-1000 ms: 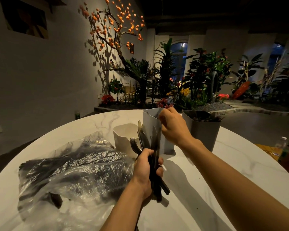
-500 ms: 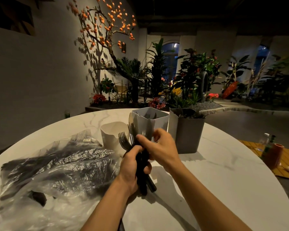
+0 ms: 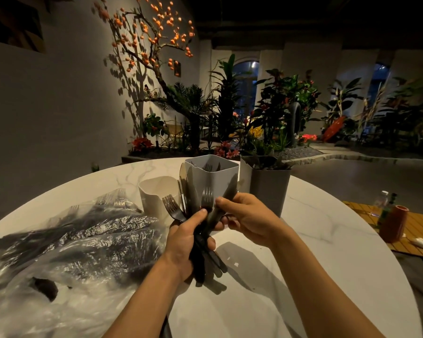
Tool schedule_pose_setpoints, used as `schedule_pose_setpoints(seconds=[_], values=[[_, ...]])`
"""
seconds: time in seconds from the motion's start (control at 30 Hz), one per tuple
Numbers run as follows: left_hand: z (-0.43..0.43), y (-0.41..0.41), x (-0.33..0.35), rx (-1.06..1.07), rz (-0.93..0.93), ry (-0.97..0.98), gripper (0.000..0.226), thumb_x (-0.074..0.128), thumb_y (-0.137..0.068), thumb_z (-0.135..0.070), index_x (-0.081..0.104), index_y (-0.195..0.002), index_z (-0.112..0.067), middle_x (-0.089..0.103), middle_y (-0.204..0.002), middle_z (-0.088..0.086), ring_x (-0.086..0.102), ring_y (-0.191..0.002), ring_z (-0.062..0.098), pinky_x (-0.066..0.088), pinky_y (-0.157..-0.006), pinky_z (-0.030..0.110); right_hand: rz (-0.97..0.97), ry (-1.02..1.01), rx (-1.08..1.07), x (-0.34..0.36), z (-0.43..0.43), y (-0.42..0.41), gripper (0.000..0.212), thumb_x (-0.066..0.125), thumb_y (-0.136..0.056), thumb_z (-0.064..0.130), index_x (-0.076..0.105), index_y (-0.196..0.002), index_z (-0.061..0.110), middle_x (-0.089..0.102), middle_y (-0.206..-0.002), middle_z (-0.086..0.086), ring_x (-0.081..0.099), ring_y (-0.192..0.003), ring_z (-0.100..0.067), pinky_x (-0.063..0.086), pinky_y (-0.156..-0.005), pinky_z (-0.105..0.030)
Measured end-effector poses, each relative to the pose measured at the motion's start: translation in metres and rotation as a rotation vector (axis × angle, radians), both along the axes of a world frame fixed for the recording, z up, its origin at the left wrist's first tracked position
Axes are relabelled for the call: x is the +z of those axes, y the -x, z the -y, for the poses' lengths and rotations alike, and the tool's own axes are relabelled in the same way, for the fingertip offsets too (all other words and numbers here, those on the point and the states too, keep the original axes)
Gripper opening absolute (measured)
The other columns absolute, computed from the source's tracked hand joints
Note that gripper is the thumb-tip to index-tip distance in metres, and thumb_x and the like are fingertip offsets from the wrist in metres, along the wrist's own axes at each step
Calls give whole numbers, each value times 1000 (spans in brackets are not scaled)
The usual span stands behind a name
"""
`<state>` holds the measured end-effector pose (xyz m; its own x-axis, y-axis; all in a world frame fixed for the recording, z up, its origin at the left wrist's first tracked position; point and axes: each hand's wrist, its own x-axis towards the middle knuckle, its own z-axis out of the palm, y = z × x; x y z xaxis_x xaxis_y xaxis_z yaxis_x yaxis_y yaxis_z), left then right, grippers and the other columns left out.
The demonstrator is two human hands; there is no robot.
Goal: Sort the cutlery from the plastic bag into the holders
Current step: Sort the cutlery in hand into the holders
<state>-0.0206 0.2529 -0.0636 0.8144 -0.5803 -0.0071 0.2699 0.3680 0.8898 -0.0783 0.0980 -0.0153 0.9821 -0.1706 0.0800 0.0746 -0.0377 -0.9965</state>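
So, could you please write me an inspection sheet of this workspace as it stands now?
Surface: round white marble-look table, dimly lit.
Job's things: plastic bag of dark cutlery lies at left; cream holder, light grey holder with forks inside, dark grey holder with cutlery inside.
Clutter: nothing seen on the table.
Grippers: left hand grips a cutlery bundle; right hand pinches one piece in it.
Cables: nothing seen.
Surroundings: indoor plants, orange-blossom tree, wooden side table with terracotta vase and bottles.
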Motion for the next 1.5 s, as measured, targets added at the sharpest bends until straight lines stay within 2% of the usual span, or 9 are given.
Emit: schedule_pose_setpoints(seconds=[0.1, 0.37, 0.5, 0.7, 0.9, 1.1, 1.2, 1.4, 1.5], values=[[2, -3, -1, 5, -19, -14, 32, 66, -92, -36, 78, -92, -6, 72, -87, 17, 55, -50, 19, 49, -52, 28, -15, 8, 78, 15, 6, 11, 30, 53, -103, 14, 56, -120, -10, 68, -100, -19, 66, -79, -18, 55, -69, -24], [5, -10, -4, 61, -65, 26, 24, 64, -96, -27, 62, -89, -4, 66, -74, 9, 44, -44, 16, 40, -44, 25, 443, 302, -683, 74, 22, 17, 15, 44, -107, 19, 52, -95, 23, 64, -101, -9, 64, -88, -16, 59, -75, -31], [6, -11, -4, 66, -73, 34, 22, 65, -96, -27, 62, -90, -5, 65, -73, 10, 43, -43, 15, 39, -44, 25, 496, 550, -879, 83, 46, 8, 10, 44, -107, 21, 53, -102, 20, 57, -110, -11, 60, -97, -25, 57, -84, -45], [5, -10, -4, 78, -70, 15, 24, 67, -95, -29, 64, -87, -6, 65, -73, 10, 44, -43, 15, 39, -48, 27, 326, 850, -846, 72, 64, -4, 20, 46, -105, 19, 56, -117, 6, 54, -114, -12, 52, -98, -22, 50, -90, -42], [6, -11, -5, 43, -100, 16, 24, 69, -92, -31, 64, -84, -8, 64, -73, 9, 43, -44, 15, 38, -48, 27, -202, 1163, -754, 59, 66, -10, 21, 49, -104, 31, 49, -117, 15, 29, -139, -10, 29, -128, -38, 35, -107, -56], [7, -15, -8, 15, -114, 34, 27, 66, -95, -32, 60, -88, -7, 61, -70, 9, 41, -42, 14, 36, -45, 26, 224, 987, -981, 51, 58, -11, 54, 63, -90, 12, 41, -140, 11, 38, -137, -16, 39, -123, -35, 42, -98, -41], [7, -17, -10, 6, -92, 16, 31, 63, -95, -35, 57, -84, -7, 58, -65, 6, 38, -40, 14, 32, -47, 27, 414, 1220, -974, 44, 55, -9, 62, 60, -90, 7, 40, -149, 13, 47, -142, -13, 43, -126, -33, 45, -96, -44], [7, -15, -8, -16, -124, 48, 25, 64, -95, -33, 60, -92, -8, 58, -69, 7, 38, -41, 13, 33, -41, 23, -27, 1400, -777, 28, 63, -10, 57, 38, -107, 30, 17, -159, 28, 20, -167, 5, -2, -156, -25, 12, -121, -57], [7, -15, -8, -15, -126, 55, 24, 64, -95, -32, 61, -96, -8, 58, -71, 8, 38, -40, 13, 32, -41, 23, 39, 1344, -798, 28, 61, -9, 71, 49, -102, 25, 10, -161, 25, 13, -169, 3, -2, -156, -25, 13, -122, -60]])
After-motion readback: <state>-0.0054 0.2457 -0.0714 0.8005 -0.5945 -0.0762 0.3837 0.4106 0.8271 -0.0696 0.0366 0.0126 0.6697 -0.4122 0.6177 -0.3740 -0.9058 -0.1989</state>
